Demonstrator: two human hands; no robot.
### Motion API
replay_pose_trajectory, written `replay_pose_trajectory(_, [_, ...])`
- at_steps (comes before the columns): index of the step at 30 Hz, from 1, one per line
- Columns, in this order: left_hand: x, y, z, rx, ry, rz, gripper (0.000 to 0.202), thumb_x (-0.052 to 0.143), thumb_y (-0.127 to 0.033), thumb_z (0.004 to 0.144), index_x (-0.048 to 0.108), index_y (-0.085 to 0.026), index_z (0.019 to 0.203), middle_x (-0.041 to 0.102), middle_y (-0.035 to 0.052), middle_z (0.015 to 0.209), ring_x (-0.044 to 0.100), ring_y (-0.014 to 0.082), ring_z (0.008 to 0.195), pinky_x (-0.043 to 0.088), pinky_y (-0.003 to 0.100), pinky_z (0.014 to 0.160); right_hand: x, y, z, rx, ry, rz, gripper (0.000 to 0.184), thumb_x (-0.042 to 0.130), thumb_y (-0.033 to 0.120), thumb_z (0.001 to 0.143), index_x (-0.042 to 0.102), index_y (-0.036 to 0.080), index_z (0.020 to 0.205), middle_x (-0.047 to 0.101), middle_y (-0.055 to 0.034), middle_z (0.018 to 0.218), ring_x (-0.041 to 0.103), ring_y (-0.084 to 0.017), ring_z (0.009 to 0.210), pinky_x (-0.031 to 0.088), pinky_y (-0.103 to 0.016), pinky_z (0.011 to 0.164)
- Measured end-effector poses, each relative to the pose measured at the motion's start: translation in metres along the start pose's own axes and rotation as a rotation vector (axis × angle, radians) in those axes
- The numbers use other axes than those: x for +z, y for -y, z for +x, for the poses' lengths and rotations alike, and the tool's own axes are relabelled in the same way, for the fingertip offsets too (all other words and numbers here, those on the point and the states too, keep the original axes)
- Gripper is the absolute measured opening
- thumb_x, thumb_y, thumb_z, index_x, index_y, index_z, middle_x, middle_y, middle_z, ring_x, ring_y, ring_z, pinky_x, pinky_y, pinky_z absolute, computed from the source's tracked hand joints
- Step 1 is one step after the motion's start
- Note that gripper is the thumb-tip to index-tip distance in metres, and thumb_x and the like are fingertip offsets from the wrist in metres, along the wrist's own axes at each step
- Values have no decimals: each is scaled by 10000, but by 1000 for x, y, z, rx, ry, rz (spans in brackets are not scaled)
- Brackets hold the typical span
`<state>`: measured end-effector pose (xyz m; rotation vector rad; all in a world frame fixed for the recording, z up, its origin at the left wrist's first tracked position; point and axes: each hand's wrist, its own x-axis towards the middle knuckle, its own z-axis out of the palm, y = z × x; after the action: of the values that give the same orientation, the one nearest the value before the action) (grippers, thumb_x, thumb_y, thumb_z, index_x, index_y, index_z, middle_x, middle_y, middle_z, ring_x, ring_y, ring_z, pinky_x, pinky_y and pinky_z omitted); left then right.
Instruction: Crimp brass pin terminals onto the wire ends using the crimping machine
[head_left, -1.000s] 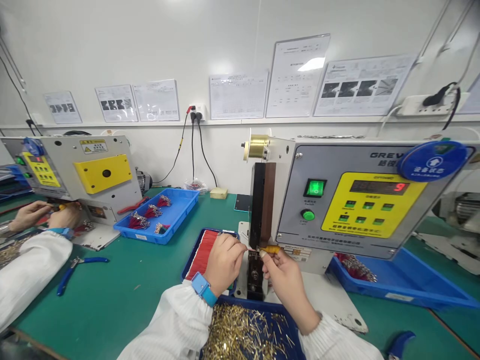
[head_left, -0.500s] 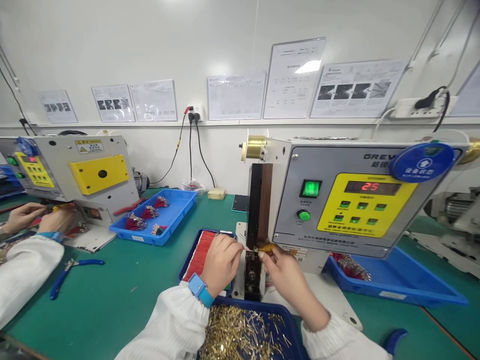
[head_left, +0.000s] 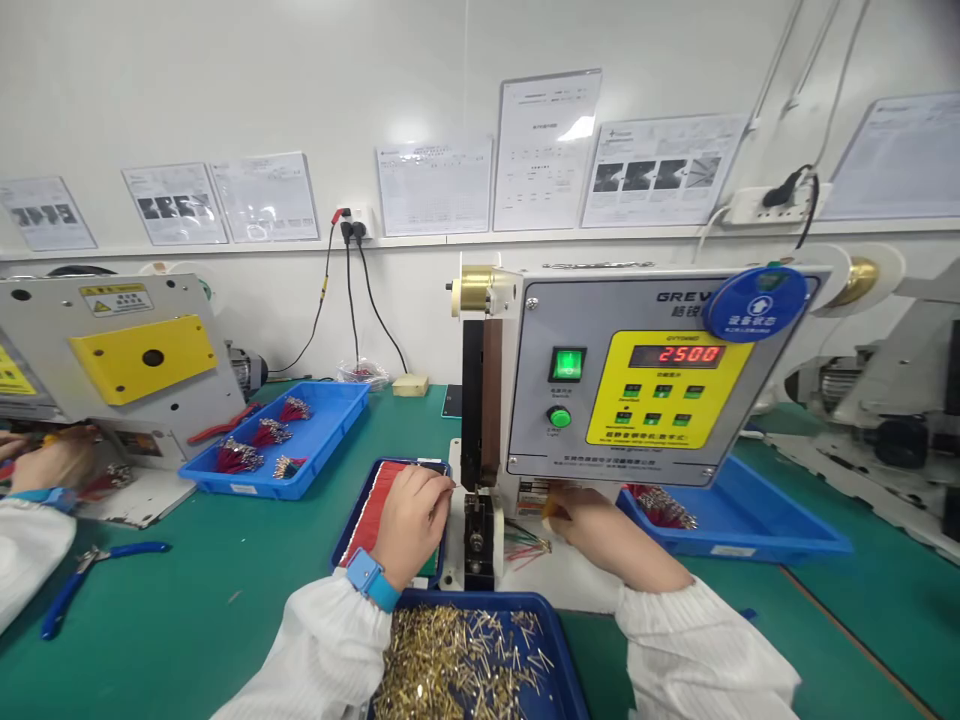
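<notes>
My left hand (head_left: 409, 515) is curled, its fingertips pinched right beside the black press die (head_left: 478, 535) of the grey crimping machine (head_left: 630, 380); what it pinches is too small to see. To the right of the die, my right hand (head_left: 592, 528) is closed on a bundle of thin red and green wires (head_left: 525, 545) with a yellow band, low over the machine's white base plate. A small blue tray of red wires (head_left: 379, 505) lies under my left hand. Close to me, a blue tray (head_left: 559, 655) holds several loose gold terminals.
The machine's yellow panel (head_left: 660, 390) reads 2500. A blue tray (head_left: 750, 525) with finished wires sits at the right, another blue tray (head_left: 330, 400) at the left. A co-worker's hands (head_left: 49, 460) work at a second machine (head_left: 120, 350). Blue pliers (head_left: 90, 570) lie on the green mat.
My right hand has drawn the wire bundle away from the die, to the right and lower. My left hand stays at the die. The display changed to 2500. The view has turned right.
</notes>
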<state>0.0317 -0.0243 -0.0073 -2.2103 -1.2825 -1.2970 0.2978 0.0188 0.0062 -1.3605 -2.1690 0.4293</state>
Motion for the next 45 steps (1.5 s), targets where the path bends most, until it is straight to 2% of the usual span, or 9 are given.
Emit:
replay_pose_trajectory(3, [0,0,0,-17,17,7,143,479,-133,942,613,-182,937,617,46,871,542,183,859,449,314,754,-3,22,0,31,184,-168,159,517,162,807,676,160,805,682,-123,900,617,-233,777,470,-317,667])
replay_pose_trajectory(7, [-2,2,1,-65,66,42,157,480,-145,944,630,-171,986,626,55,898,528,188,877,446,314,773,2,69,-13,74,540,-176,118,601,170,765,689,161,685,657,-57,701,587,-160,586,415,-252,541])
replay_pose_trajectory(8, [-3,4,1,-90,96,67,167,485,-138,938,636,-170,1001,630,57,910,526,194,889,443,319,783,6,81,-18,60,620,-178,69,686,227,725,703,170,689,656,-48,694,593,-169,593,412,-251,532])
replay_pose_trajectory(12, [-7,17,2,-282,337,222,223,492,-85,894,686,-189,928,642,58,884,531,222,874,418,340,762,23,114,-37,-89,760,-272,290,833,342,599,755,184,829,686,-79,805,643,-253,718,441,-286,565])
replay_pose_trajectory(16, [-10,28,0,-411,553,295,227,510,-100,853,710,-189,794,642,76,831,544,241,853,396,351,734,34,121,-44,-122,758,-328,186,740,207,672,747,157,851,680,-115,904,652,-274,798,451,-293,599])
replay_pose_trajectory(28, [-6,30,-2,-459,762,209,266,499,-81,752,741,-187,781,664,97,864,560,247,888,401,359,821,38,110,-41,-175,737,-203,82,586,89,668,624,161,659,514,-3,639,429,-122,596,258,-244,517])
replay_pose_trajectory(36, [-8,28,-1,-458,789,243,267,472,-63,767,707,-182,810,649,90,881,563,241,906,411,340,800,27,110,-37,-116,735,-154,74,598,111,637,568,169,670,492,21,662,390,-87,519,230,-229,461])
replay_pose_trajectory(40, [-9,25,-1,-449,785,253,265,447,-81,815,692,-176,845,650,96,904,562,243,916,415,341,796,30,109,-37,-125,694,-126,123,583,71,604,569,174,670,510,24,677,442,-89,556,258,-212,473])
replay_pose_trajectory(45, [-7,32,-1,-479,823,174,244,495,-88,761,715,-176,816,676,94,897,579,242,941,423,345,862,37,101,-31,47,874,78,62,590,124,671,558,177,670,524,39,590,522,-93,481,333,-181,424])
